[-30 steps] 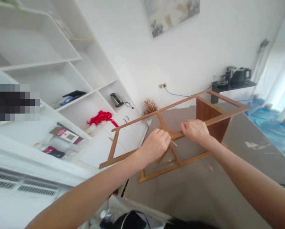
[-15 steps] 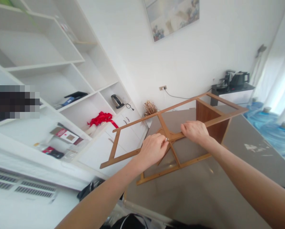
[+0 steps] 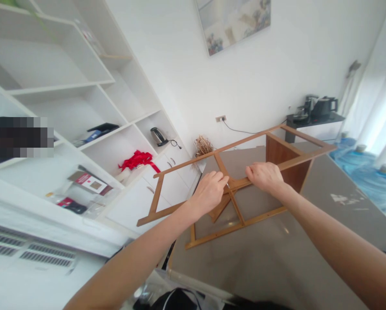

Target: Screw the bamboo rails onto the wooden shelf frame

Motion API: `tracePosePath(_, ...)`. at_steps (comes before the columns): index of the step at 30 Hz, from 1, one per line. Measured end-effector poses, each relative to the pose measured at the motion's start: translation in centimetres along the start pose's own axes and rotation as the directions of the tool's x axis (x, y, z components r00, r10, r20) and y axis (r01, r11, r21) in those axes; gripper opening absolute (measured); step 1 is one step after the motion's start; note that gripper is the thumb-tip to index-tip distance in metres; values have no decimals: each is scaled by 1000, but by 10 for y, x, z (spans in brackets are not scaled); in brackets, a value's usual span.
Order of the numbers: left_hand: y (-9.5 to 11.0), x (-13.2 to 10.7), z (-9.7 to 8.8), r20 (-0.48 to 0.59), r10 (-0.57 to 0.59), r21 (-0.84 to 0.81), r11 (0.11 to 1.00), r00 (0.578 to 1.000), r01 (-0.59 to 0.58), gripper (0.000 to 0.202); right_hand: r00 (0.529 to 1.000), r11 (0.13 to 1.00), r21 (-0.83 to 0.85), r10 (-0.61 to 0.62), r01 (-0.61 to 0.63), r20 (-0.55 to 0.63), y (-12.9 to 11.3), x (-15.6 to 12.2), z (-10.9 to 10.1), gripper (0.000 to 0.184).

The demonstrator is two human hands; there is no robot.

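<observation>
Shelf patch (image 3: pixel 18 137) pixelated, contents unreadable. Painting (image 3: pixel 233 21) cut by top edge. Small metal item (image 3: pixel 227 185) at left grip (image 3: pixel 209 193) too small to ID. Wooden frame (image 3: pixel 186 162) rail partly hidden under right grip (image 3: pixel 264 177).

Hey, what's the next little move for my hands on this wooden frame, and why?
Probably give the small metal piece in your left hand a short turn at the joint. Its tip sits where the cross slat meets the rail of the wooden frame, and your right hand grips that rail beside it, steadying the frame on the table.
</observation>
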State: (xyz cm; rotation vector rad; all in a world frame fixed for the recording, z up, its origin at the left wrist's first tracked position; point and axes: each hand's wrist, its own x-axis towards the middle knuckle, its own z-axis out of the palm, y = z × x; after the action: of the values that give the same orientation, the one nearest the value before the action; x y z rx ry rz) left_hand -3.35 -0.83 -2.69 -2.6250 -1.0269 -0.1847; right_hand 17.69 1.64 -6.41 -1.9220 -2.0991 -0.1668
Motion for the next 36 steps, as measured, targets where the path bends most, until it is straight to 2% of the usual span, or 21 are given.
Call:
tracePosePath(3,7,-4,8,-60,-128,-243,964,990,110,35,1000,1000,-4,8,-8,2,-1,0,-1,48)
tracePosePath(6,15,-1,19,-107,-285,-471,858,952,204,34,1000,1000,-7,20,-20,12,-1,1,-1,48)
tracePosePath(8,17,1,25,-102,-353,-570,787,930,236,34,999,1000,-7,26,-26,25,-1,1,-1,48)
tracePosePath(12,16,2,31,-54,-416,-694,669,908,266,30,998,1000,-1,29,-29,54,-1,1,-3,49)
tracePosePath(14,15,1,30,-39,-476,-733,611,879,299,27,997,999,2,32,-33,69,-2,0,-4,50)
tracePosePath(17,16,-1,30,-34,-529,-751,574,848,327,21,995,999,3,37,-37,89,-2,0,-6,50)
tracePosePath(20,17,-3,30,-44,-505,-754,583,862,303,17,995,1000,0,27,-27,101,-3,0,-8,49)
tracePosePath(24,14,-6,27,-75,-378,-731,650,923,207,23,994,1000,-3,17,-17,104,-4,0,-9,49)
tracePosePath(27,10,-9,24,-56,-298,-699,693,953,175,28,995,1000,3,18,-18,94,-5,-1,-10,47)
tracePosePath(33,5,-10,21,-2,-275,-692,694,962,197,31,997,998,49,25,-28,70,-6,3,-5,44)
tracePosePath(36,1,-13,20,-12,-255,-694,698,967,176,30,998,994,106,4,-11,59,-5,4,-10,36)
